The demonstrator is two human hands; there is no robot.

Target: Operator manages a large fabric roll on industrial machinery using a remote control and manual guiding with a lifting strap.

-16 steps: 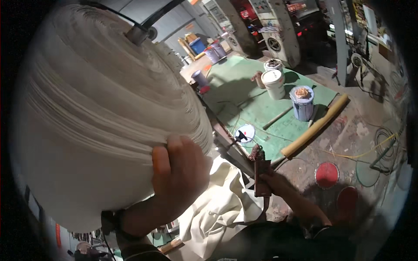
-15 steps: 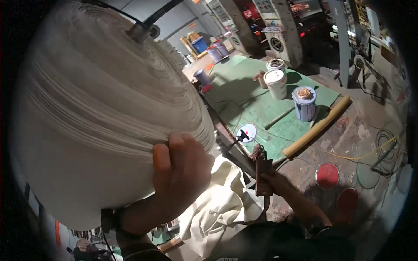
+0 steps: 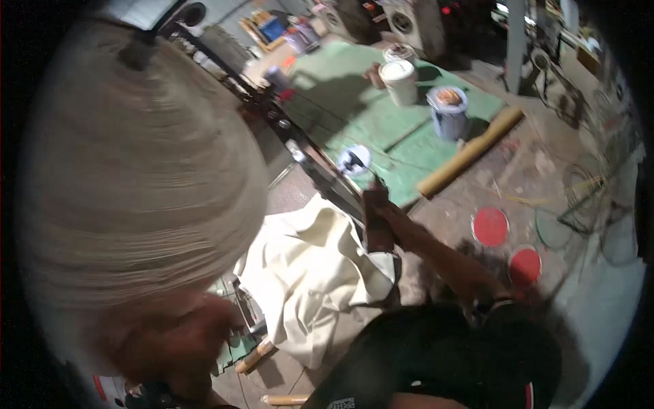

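Left hand: blurred, at the lower rim of the big wound roll; cannot tell if it touches, or if fingers are open or curled.
Right hand: closed around a brown box-like handset, well apart from the roll.
Wound roll: largest thing, fills the left side; lies just beyond the left hand, so that hand is nearer. Dark shaft leaves its far end, pointing up and right; long axis seems to follow it, full line hard to tell.
Green sheet: on the floor, beyond the right hand.
Cream cloth: crumpled heap, between the hands.
Yellow-brown tube: lies along the green sheet's near right edge, long axis parallel to that edge.
Lilac bucket: on the sheet near its right corner, something orange-brown on top.
White bucket: on the sheet, farther back than the lilac one.
Red discs: two on the floor, right of the tube.
Pale disc: near the sheet's left edge, partly covered by something dark.
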